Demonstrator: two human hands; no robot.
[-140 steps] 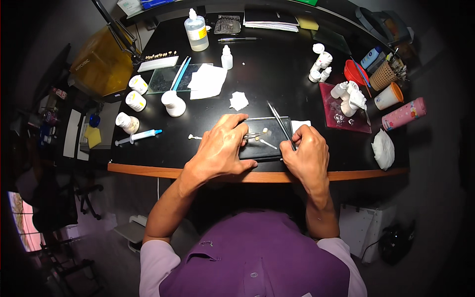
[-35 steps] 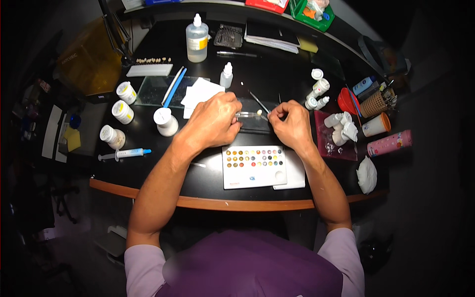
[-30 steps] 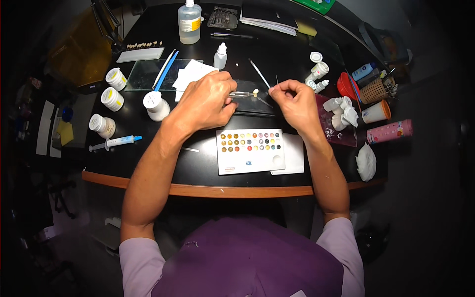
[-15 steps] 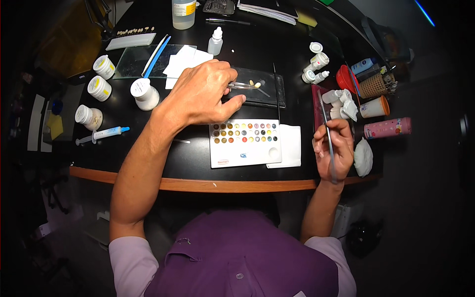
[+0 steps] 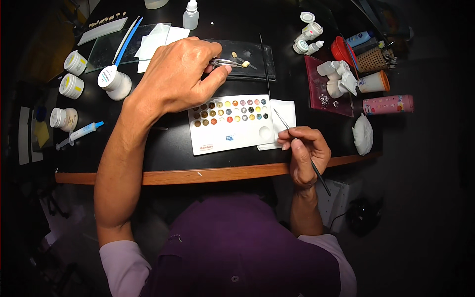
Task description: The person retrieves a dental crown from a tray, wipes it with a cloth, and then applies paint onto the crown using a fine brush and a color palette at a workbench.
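My left hand (image 5: 180, 74) grips metal tweezers (image 5: 222, 63) over a dark rectangular slab (image 5: 260, 69), with a small cream tooth-shaped piece (image 5: 245, 64) at their tips. A second piece (image 5: 234, 55) sits just behind it, and a dark thin rod (image 5: 264, 62) lies across the slab's right part. My right hand (image 5: 302, 148) holds a fine brush (image 5: 317, 171) between thumb and fingers, its tip over a white paper pad (image 5: 284, 114). Beside that pad is a white palette (image 5: 242, 136) with rows of coloured wells.
White jars (image 5: 71, 86), a syringe (image 5: 81, 132) and a glass plate (image 5: 99, 54) lie left. At the back stands a dropper bottle (image 5: 191, 17). Right are a red tray (image 5: 316, 94) with bottles, a red bowl (image 5: 339, 49), a pink cylinder (image 5: 386, 104) and crumpled tissue (image 5: 363, 133).
My right hand left the slab and came down to the right with the brush, now tipped toward the pad. My left hand keeps the tweezers. The palette shows where my hands were earlier.
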